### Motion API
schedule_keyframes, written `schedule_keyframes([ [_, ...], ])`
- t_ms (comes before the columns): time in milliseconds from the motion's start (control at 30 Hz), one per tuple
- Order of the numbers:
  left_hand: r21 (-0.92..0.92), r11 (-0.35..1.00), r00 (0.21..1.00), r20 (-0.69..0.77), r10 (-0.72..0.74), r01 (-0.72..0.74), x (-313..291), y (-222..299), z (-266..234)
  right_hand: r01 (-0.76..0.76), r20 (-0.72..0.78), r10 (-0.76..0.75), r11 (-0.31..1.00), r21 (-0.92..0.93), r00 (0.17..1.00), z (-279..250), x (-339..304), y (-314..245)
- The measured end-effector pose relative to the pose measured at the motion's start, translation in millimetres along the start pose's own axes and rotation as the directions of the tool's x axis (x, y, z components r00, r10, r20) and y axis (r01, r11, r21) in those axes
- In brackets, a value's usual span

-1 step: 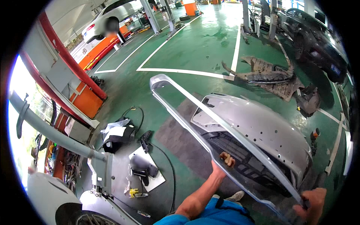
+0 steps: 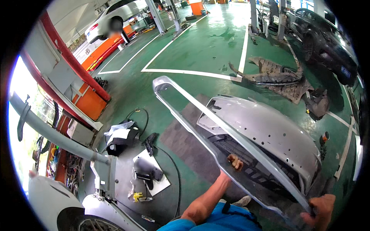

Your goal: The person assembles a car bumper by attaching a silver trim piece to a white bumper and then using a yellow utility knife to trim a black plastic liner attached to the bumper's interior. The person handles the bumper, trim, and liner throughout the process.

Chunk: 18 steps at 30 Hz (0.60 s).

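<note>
I hold a long silver bumper trim panel (image 2: 192,111) tilted above the floor, its far rounded end pointing away from me. My left hand (image 2: 235,162) is closed on its lower edge near the middle. At the near right end, my right hand (image 2: 322,211) grips the panel. Below the panel, a silver car bumper (image 2: 269,127) with a dark grille lies on a grey mat (image 2: 183,140) on the green floor.
Dirty underbody panels (image 2: 277,75) lie further off beside a black car (image 2: 327,38). To my left are a black bag (image 2: 121,134), a dark part on a white board (image 2: 148,169), a cable, and a silver car's wheel arch (image 2: 61,200). A white car (image 2: 115,15) stands raised at the back.
</note>
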<state>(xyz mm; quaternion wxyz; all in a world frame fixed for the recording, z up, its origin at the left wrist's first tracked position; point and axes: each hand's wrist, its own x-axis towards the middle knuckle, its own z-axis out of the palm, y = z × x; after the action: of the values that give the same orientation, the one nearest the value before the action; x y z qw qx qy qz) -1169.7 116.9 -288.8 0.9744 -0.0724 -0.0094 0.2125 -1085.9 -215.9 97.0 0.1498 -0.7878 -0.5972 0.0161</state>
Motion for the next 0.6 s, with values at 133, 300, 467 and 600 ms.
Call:
schedule_keyframes([
  [133, 0.002, 0.996, 0.971, 0.224, -0.086, 0.088, 12.2, -13.7, 45.9, 0.132, -0.117, -0.123, 0.989, 0.068, 0.985, -3.9, 13.3, -15.0],
  [300, -0.043, 0.997, 0.711, 0.703, -0.02, 0.07, 57.1, -6.9, 4.2, 0.194, -0.08, -0.185, 0.973, 0.123, 0.98, -6.9, 15.7, -23.2],
  [467, -0.114, 0.984, 0.688, 0.726, -0.011, 0.136, 67.2, -21.6, 7.8, 0.132, -0.07, -0.13, 0.991, 0.026, 0.989, -4.5, 9.1, -30.2],
  [600, -0.067, 0.994, 0.726, 0.687, -0.019, 0.089, 45.3, -5.6, 7.6, -0.117, -0.039, 0.112, 0.972, -0.202, 0.993, 16.0, -19.2, -25.7],
])
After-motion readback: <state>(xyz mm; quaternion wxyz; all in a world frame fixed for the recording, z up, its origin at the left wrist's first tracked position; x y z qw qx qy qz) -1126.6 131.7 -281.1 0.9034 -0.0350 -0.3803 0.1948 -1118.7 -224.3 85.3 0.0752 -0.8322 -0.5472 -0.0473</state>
